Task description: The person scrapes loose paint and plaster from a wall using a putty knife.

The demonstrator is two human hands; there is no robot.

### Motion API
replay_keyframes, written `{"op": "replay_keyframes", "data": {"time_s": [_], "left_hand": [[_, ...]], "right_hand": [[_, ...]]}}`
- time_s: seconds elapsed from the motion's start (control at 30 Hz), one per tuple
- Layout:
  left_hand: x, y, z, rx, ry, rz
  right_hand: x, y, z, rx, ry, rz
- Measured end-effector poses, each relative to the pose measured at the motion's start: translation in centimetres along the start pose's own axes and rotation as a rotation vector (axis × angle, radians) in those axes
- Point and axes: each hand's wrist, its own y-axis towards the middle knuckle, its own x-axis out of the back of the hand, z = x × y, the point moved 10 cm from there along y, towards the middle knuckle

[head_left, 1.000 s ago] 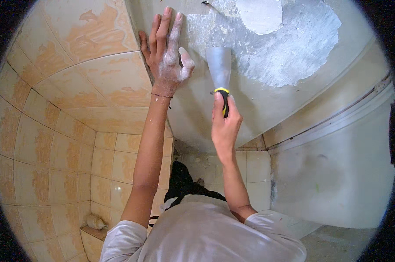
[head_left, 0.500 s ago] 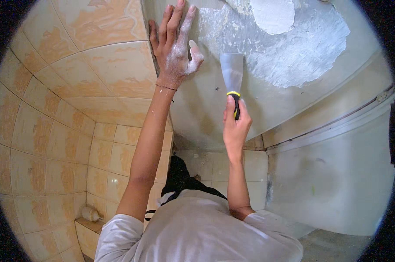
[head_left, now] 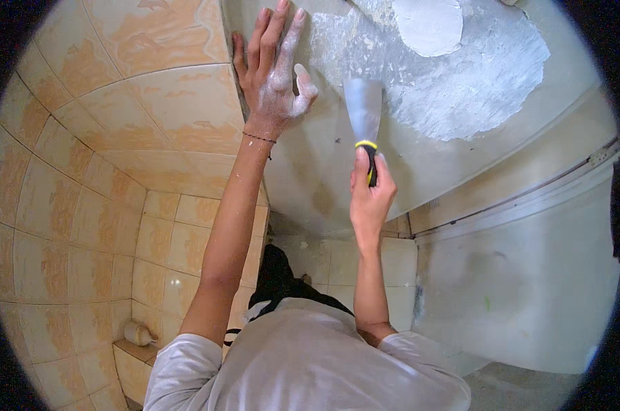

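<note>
My right hand (head_left: 372, 195) is wrapped round the black and yellow handle of a putty knife (head_left: 363, 113), its thumb lying along the grip. The wide metal blade points up the wall, its edge at the lower left border of a rough, peeled whitish patch (head_left: 481, 89). Within that patch, near the top, is a smoother, brighter white spot (head_left: 429, 26). My left hand (head_left: 272, 82) rests on the painted wall (head_left: 310, 157) by the tiled corner, fingers stretched out and thumb apart. White dust coats its thumb and back, and it holds nothing.
Cream and orange tiles (head_left: 180, 103) cover the wall at left. Low at left, a small rounded pale object (head_left: 138, 333) sits on a tiled ledge (head_left: 140, 351). A pale panel with a frame (head_left: 522, 267) stands at right. Light floor tiles (head_left: 340, 264) show below my arms.
The putty knife's blade has shifted very slightly upward, and its edge looks a little blurred. My left hand stays in the same place on the wall.
</note>
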Motion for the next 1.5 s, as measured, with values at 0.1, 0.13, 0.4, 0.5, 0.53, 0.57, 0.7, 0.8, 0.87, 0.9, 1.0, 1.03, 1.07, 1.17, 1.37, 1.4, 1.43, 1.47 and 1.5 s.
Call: {"op": "replay_keyframes", "data": {"time_s": [0.1,0.13,0.4,0.5,0.53,0.57,0.7,0.8,0.87,0.9,1.0,1.03,1.07,1.17,1.37,1.4,1.43,1.47,1.5], "left_hand": [[0.3,0.3,0.1,-0.020,-0.029,-0.034],[0.3,0.1,0.1,-0.026,-0.025,-0.048],[0.1,0.1,0.0,-0.027,0.024,-0.026],[-0.4,-0.2,0.5,-0.024,-0.034,-0.043],[-0.2,-0.3,0.3,-0.016,-0.046,-0.038],[-0.1,-0.3,0.2,-0.013,-0.051,-0.034],[0.2,0.0,0.0,-0.037,0.039,-0.034],[0.0,-0.1,0.7,-0.051,0.038,-0.065],[0.2,-0.1,0.1,-0.055,0.027,-0.075],[0.1,0.0,0.0,-0.032,0.013,-0.042],[0.3,-0.1,0.2,-0.011,0.004,-0.011],[0.3,0.0,0.2,-0.019,0.003,-0.026],[0.4,-0.1,0.3,-0.027,0.001,-0.039],[0.0,-0.2,0.1,-0.036,0.010,-0.032],[0.1,0.0,0.3,-0.035,-0.001,-0.036],[0.3,0.0,0.1,-0.061,-0.013,-0.060],[0.2,-0.1,0.0,-0.058,-0.015,-0.054],[0.2,-0.1,-0.1,-0.046,-0.017,-0.048],[0.2,-0.1,-0.2,-0.035,-0.019,-0.043]], "right_hand": [[-0.4,0.2,0.2,0.011,0.004,0.007],[-0.2,0.0,-0.1,0.011,0.004,0.009],[0.0,-0.3,-1.0,0.002,-0.014,-0.026],[0.5,-0.5,-0.6,0.011,-0.025,-0.036],[1.0,-0.8,-0.5,-0.010,-0.039,-0.040],[0.9,-0.6,-0.1,-0.014,-0.045,-0.041],[0.4,-0.4,2.2,0.089,-0.034,-0.072],[0.8,-0.4,1.8,0.085,-0.069,-0.061],[1.2,-0.3,1.0,0.014,-0.075,-0.065],[0.9,-0.2,1.2,0.008,-0.011,-0.055],[0.6,-0.2,1.9,-0.047,0.003,-0.013],[0.8,-0.2,1.6,-0.047,0.008,-0.010],[1.2,-0.4,1.0,-0.053,0.020,-0.008],[1.2,-0.3,0.4,-0.057,0.044,-0.015],[0.6,-0.5,0.3,-0.033,0.015,-0.034],[0.6,-0.7,0.1,-0.027,0.032,-0.043],[0.6,-0.8,0.0,-0.034,0.029,-0.042],[0.4,-0.7,0.0,-0.041,0.032,-0.057],[0.3,-0.7,0.0,-0.048,0.035,-0.072]]}}
